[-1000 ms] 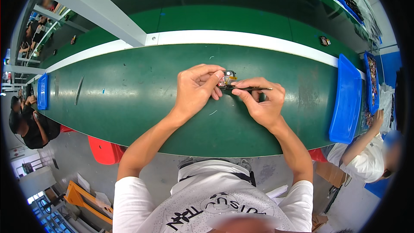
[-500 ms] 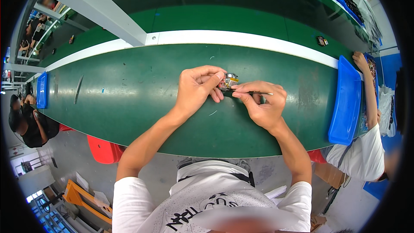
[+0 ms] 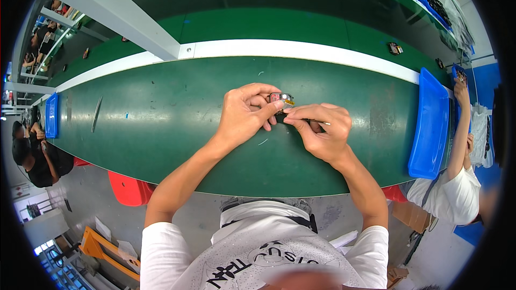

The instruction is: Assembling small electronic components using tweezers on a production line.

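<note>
Fingers [image 3: 257, 108] of the left hand [image 3: 244, 115] are pinching a small dark component with red and yellow parts [image 3: 280, 98] over the green counter [image 3: 161, 113], centre frame. The right hand [image 3: 322, 131] is pressing a thin metal tool [image 3: 318, 122] between its fingertips against it. It looks light, rigid and delicate, best gripped by its edges.

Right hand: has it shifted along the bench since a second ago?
Yes, slightly. The right hand has drifted toward the person's left, away from the blue tray, closing in on the small part that the left hand holds.

Green workbench [image 3: 161, 123] with white stripe, grey floor [image 3: 199, 225], red stool [image 3: 126, 190].
</note>
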Tool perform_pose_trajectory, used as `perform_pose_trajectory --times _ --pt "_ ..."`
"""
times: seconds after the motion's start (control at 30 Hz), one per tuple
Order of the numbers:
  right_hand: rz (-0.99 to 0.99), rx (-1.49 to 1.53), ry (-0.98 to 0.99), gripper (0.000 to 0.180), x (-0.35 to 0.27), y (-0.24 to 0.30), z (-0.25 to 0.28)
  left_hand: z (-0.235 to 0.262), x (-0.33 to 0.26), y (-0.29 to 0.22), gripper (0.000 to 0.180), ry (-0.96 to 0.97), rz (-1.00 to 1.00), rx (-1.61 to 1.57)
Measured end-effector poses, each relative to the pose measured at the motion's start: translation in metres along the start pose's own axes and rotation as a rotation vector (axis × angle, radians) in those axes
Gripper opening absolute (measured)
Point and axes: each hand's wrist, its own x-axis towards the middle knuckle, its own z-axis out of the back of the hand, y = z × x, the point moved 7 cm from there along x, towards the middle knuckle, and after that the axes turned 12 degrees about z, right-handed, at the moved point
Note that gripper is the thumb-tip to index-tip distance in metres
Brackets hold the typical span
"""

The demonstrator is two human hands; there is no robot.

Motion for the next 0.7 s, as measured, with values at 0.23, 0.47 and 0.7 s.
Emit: perform_pose_trajectory --times 0.23,0.47,0.7 --pt "0.008 -0.021 -0.001 0.016 -0.003 0.001 -0.004 0.001 0.0 0.004 0.02 -0.007 0.028 -0.017" --pt "0.025 0.078 -0.09 0.015 -0.005 -0.006 -0.007 0.003 -0.001 -0.003 0.017 -0.017 0.022 -0.015" --pt "-0.023 0.045 -0.226 0.016 -0.004 -0.013 0.016 0.02 0.014 -0.01 0.024 -0.208 -0.097 -0.088"
